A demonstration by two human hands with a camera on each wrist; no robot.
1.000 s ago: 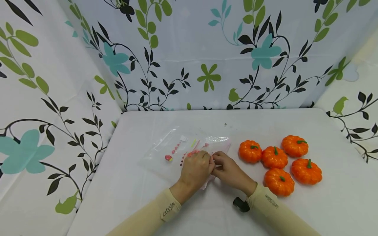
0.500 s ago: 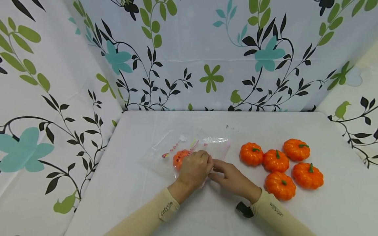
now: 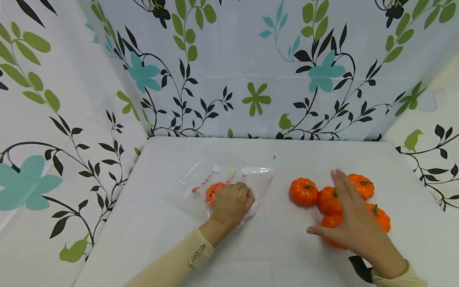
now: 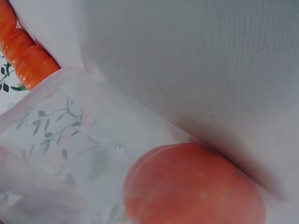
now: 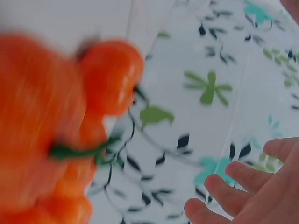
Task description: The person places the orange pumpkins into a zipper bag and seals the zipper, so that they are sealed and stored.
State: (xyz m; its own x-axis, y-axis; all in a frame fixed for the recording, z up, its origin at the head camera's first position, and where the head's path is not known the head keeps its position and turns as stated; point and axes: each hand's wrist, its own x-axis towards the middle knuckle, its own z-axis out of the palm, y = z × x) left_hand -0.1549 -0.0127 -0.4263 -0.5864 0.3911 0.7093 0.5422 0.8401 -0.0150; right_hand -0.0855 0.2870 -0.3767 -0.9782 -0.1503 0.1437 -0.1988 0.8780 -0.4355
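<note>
On the white tabletop (image 3: 272, 255), your left hand (image 3: 233, 205) was closed around the near right part of a clear plastic bag (image 3: 256, 181) with a pinkish edge and small red, yellow and green printed marks. Its fingers were curled and pinching the film, though the fingertips themselves were hidden from the head view. A round, ribbed orange pumpkin (image 3: 214, 193) lay inside the bag, just beyond your knuckles and partly covered by them; the left wrist view showed it through the hazy film.

Your right hand (image 3: 355, 223) was over to the right, well apart from the bag, its fingers straight and its thumb spread wide away from them, with nothing in its grasp. Beneath or behind it sat five glossy orange pumpkins with green stems (image 3: 303, 192), clustered close together; the leftmost was in plain sight, while your palm and fingers partly hid the others. You could not tell from these views whether the hand touched any of them.

Cream sleeves (image 3: 175, 259) covered your forearms, dark lettering showing on the left cuff, and a black piece (image 3: 360, 268) showed beside your right wrist. Behind the table hung a pale fabric (image 3: 229, 59) printed with leaves, flowers and birds.
</note>
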